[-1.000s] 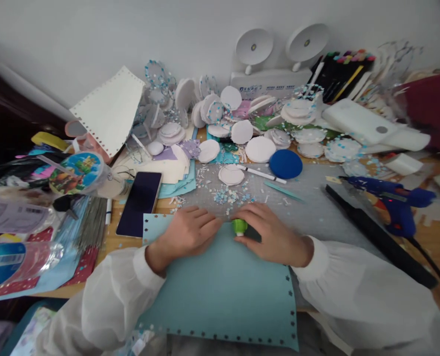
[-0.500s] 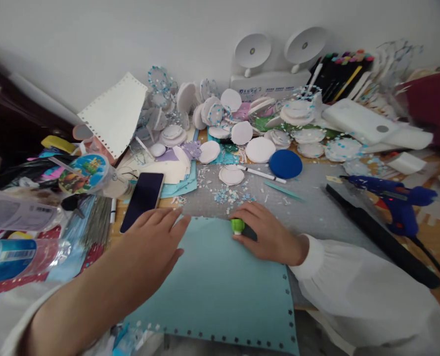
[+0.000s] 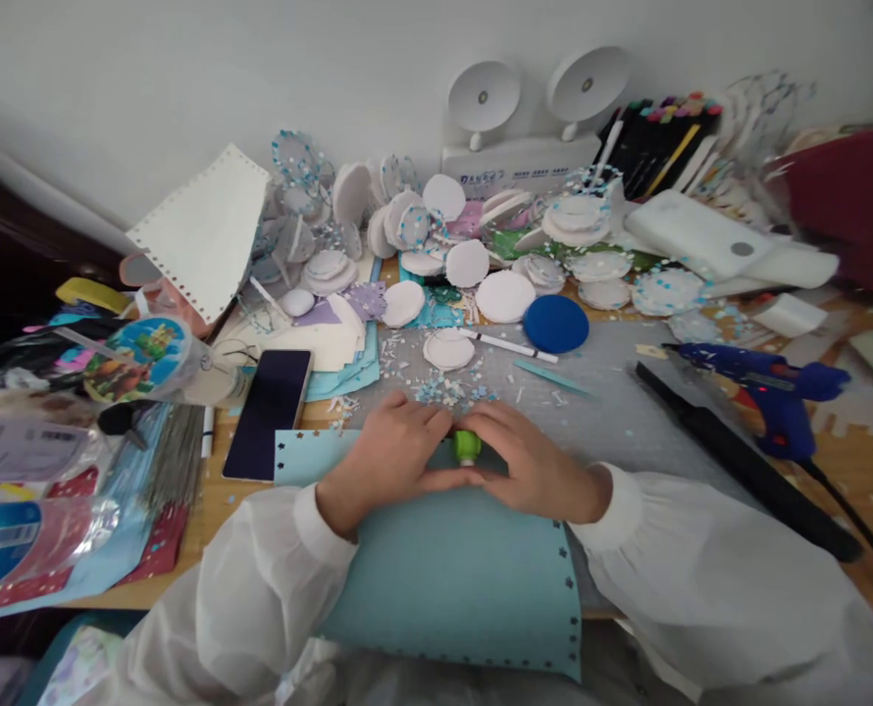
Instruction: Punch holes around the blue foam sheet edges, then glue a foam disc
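Observation:
A light blue sheet of paper (image 3: 443,569) with small flower-shaped holes along its edges lies before me, its near edge hanging over the table edge. A paper punch (image 3: 468,447) with a green button sits at the sheet's far edge. My right hand (image 3: 529,456) is closed around the punch from the right. From the left, my left hand (image 3: 392,451) closes in on it, fingers behind and thumb in front, the thumb meeting my right hand. The punch's lower body is hidden by the hands. Blue and white paper bits (image 3: 451,392) lie just beyond.
A phone (image 3: 271,412) lies left of the sheet. White foam discs (image 3: 506,296) crowd the back, near a blue disc (image 3: 555,324) and a white pen (image 3: 506,343). At right are a blue glue gun (image 3: 764,378) and a long black tool (image 3: 745,461).
My left hand has swung right from above the sheet's left side to the punch, beside my right hand. The sheet's left corner is uncovered. The view has shifted slightly.

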Demonstrator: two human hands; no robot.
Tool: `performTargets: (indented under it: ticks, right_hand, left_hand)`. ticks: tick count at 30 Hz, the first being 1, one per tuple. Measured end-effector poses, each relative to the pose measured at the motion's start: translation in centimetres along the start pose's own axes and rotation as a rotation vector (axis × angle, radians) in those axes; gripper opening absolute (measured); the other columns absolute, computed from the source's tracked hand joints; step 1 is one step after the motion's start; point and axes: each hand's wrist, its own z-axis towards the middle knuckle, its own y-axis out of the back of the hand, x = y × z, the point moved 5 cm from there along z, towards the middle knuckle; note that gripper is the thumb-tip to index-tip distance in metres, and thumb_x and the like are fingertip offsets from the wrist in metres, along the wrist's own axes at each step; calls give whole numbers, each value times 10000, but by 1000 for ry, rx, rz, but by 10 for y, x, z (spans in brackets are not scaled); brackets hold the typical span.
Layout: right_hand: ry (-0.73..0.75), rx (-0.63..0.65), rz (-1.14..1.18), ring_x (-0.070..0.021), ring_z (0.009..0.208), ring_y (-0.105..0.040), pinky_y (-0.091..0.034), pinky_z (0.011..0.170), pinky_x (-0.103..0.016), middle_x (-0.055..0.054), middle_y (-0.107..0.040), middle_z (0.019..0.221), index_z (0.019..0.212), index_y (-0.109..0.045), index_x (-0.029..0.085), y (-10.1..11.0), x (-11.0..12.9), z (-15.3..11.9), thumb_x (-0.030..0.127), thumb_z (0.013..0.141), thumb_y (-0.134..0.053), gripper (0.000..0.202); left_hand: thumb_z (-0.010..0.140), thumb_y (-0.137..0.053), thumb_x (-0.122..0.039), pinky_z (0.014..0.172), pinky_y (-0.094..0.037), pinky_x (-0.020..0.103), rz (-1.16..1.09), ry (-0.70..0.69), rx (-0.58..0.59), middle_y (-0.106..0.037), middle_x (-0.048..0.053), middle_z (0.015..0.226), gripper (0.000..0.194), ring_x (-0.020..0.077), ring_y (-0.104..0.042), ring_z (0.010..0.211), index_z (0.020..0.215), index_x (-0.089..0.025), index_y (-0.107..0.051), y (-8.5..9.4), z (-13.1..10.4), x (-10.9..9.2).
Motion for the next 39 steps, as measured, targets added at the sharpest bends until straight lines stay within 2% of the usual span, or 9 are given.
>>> performTargets:
  ticks: [4,8,11,15,24,31,36,39]
  right_hand:
    - [-37,-3,19,-255,941,-529,-464,833,-428,-111,-573,991,1095,-513,168,2,0,1,329,880,-579,277]
    - [-61,14,59,-249,967,-543,-469,849,-424,-103,-593,1024,1139,-498,185,5,-1,2,345,871,-602,329]
    - [-65,42,75,-253,982,-544,-466,860,-427,-105,-596,1038,1137,-512,191,6,-3,2,369,868,-604,336]
    - [-61,77,77,-251,980,-546,-464,866,-429,-100,-600,1028,1136,-526,196,6,-4,2,382,871,-598,332]
    - [-57,72,87,-246,1008,-563,-468,880,-416,-102,-616,1055,1142,-537,196,8,-4,3,357,859,-617,335]
    - [-51,57,74,-254,975,-583,-474,862,-430,-103,-637,1028,1117,-555,195,5,-4,4,425,830,-645,378]
    - [-90,48,61,-247,966,-571,-472,838,-407,-83,-619,1001,1118,-544,206,4,-6,3,385,803,-689,390]
    - [-107,29,51,-241,919,-561,-463,794,-387,-69,-599,945,1056,-560,196,3,-4,3,343,780,-718,351]
  left_hand:
    - [910,-364,-597,633,-353,323,-7,-21,-56,-628,30,684,483,195,-596,650,816,-162,-550,3,-7,4]
    - [955,-356,-299,607,-324,324,4,-62,-48,-610,6,685,267,170,-573,628,794,-174,-528,4,-11,3]
    - [886,-386,-202,601,-321,332,10,-94,-34,-600,6,705,158,166,-554,617,787,-173,-506,5,-12,2]
    - [859,-399,-186,608,-334,344,71,-125,-31,-605,20,726,113,178,-545,614,815,-167,-502,5,-13,0]
    - [848,-420,-171,595,-319,335,110,-126,-65,-611,24,716,94,179,-544,607,819,-162,-508,5,-13,-1]
    - [837,-429,-178,592,-327,340,98,-129,-63,-605,22,714,83,185,-550,614,816,-162,-507,4,-13,-2]
    - [838,-429,-187,591,-331,343,110,-139,-70,-607,22,717,94,184,-542,604,825,-160,-518,5,-13,-3]
    - [846,-420,-191,585,-330,345,121,-146,-77,-598,18,705,108,182,-530,588,807,-164,-517,5,-13,-4]
